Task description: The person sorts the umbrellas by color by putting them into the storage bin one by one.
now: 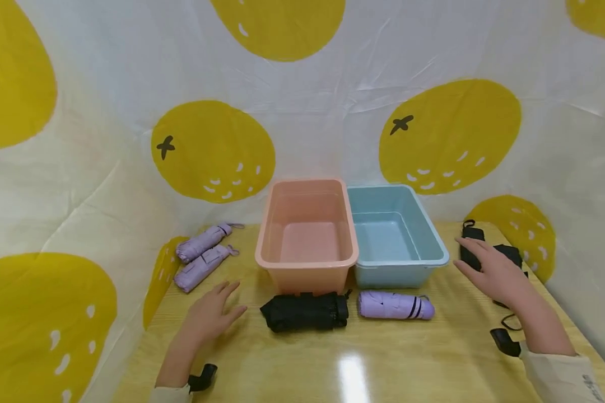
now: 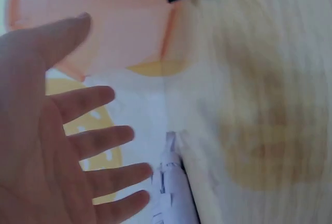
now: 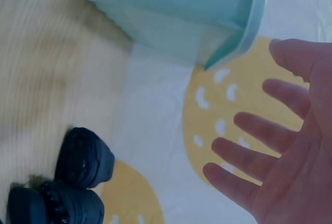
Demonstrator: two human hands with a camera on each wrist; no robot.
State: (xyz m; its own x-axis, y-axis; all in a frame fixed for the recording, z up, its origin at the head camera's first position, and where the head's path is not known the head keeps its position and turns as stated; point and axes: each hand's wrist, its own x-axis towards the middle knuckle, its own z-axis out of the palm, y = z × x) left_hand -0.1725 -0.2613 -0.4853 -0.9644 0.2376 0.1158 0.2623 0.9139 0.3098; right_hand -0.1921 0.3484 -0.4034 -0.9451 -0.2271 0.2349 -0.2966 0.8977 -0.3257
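Observation:
My left hand [image 1: 205, 319] hovers over the table's left part with fingers spread, holding nothing, between two lilac folded umbrellas [image 1: 201, 267] and a black folded umbrella [image 1: 305, 312]. My right hand [image 1: 499, 274] is spread and empty above the right side, partly covering several black folded items [image 1: 508, 254]. A lilac umbrella with dark stripes [image 1: 395, 305] lies before the blue bin. In the left wrist view, the hand [image 2: 67, 141] has its fingers apart near a lilac umbrella [image 2: 176, 190]. The right wrist view shows the other hand [image 3: 280, 136] likewise, with black items [image 3: 83, 159] at lower left.
A pink bin [image 1: 307, 268] and a light blue bin [image 1: 403, 268] stand side by side at the back of the wooden table [image 1: 282, 369]. Behind and beside them hangs a white cloth [image 1: 312, 129] with yellow fruit shapes. Both bins' visible interiors hold nothing.

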